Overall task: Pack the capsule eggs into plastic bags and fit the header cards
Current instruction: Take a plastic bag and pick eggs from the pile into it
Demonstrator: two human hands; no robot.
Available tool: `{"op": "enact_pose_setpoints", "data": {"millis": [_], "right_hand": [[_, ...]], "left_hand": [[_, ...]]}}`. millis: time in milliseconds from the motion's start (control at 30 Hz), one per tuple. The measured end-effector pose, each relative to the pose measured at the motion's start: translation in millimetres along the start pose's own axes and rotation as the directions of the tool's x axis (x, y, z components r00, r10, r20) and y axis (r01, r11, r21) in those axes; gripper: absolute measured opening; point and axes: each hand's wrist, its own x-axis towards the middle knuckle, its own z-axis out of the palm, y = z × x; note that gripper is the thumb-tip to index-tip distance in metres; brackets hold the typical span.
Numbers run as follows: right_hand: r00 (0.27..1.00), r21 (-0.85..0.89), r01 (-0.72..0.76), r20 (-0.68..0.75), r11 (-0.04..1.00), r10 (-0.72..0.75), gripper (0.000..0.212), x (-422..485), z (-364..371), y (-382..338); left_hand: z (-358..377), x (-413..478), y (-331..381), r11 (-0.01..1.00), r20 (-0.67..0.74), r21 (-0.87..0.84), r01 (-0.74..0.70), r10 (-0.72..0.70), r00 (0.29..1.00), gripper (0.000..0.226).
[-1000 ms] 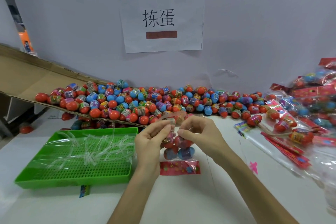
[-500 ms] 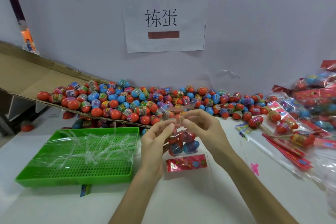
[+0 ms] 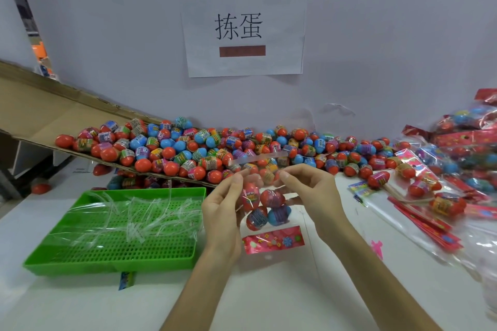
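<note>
Our left hand [image 3: 223, 212] and right hand [image 3: 309, 193] pinch the egg-filled plastic bag [image 3: 258, 160]; the header card [image 3: 273, 240] below them seems unfitted.

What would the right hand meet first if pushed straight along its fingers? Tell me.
The right hand points its fingers leftward, so probably the left hand, which pinches the same plastic bag; depth is uncertain.

The tray [image 3: 113, 263] sits near left on the table [image 3: 269, 301], strips [image 3: 139, 212] in it. Eggs [image 3: 188, 148] lie behind on cardboard [image 3: 40, 113]. Right of the tray, a bag [image 3: 266, 207] hangs above a card [image 3: 273, 240]. Packed bags [image 3: 457, 164] lie rightmost.
</note>
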Motion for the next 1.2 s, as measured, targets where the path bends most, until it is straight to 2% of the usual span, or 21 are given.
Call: {"op": "enact_pose_setpoints", "data": {"millis": [100,167,233,267,300,367,467,667,1033,1200], "right_hand": [[0.998,-0.064,0.046,-0.047,0.997,-0.049,0.010,0.0,0.0,4.4],[0.979,-0.193,0.130,-0.132,0.973,-0.157,0.012,-2.0,1.0,6.5],[0.905,-0.404,0.278,-0.193,0.872,-0.378,0.027,-5.5,3.1,7.8],[0.849,-0.487,0.367,-0.174,0.793,-0.500,0.029,-7.4,4.5,7.6],[0.793,-0.528,0.453,-0.130,0.719,-0.595,0.027,-9.4,6.5,7.6],[0.718,-0.523,0.583,-0.026,0.622,-0.695,0.018,-12.6,10.9,8.1],[0.704,-0.464,0.646,0.058,0.606,-0.707,0.016,-15.9,17.5,7.3],[0.750,-0.453,0.601,0.033,0.659,-0.661,0.020,-14.5,15.2,7.5],[0.757,-0.420,0.620,0.101,0.662,-0.645,0.017,-9.2,8.9,9.7],[0.758,-0.381,0.630,0.108,0.677,-0.644,0.006,-7.7,4.7,4.5]], "left_hand": [[-2.5,1.5,-1.3,0.998,-0.003,0.062,-0.010,0.010,1.000,0.018],[-3.1,1.1,-4.0,0.989,0.002,0.145,-0.043,0.043,0.999,0.018],[-3.4,0.3,-7.5,0.970,0.027,0.226,-0.084,0.080,0.996,0.018],[-3.5,-0.1,-9.5,0.959,0.044,0.261,-0.109,0.101,0.994,0.018],[-3.8,-0.2,-11.6,0.946,0.062,0.293,-0.139,0.127,0.990,0.018],[-3.0,-1.7,-14.2,0.909,0.104,0.359,-0.210,0.185,0.977,0.017],[-1.2,-5.8,-15.1,0.850,0.204,0.417,-0.323,0.258,0.944,0.018],[-0.3,-8.5,-18.4,0.753,0.296,0.492,-0.437,0.327,0.897,0.030],[0.4,-11.8,-16.4,0.688,0.355,0.520,-0.506,0.365,0.861,0.032],[-0.3,-10.6,-16.5,0.691,0.355,0.533,-0.488,0.341,0.870,0.033]]}}
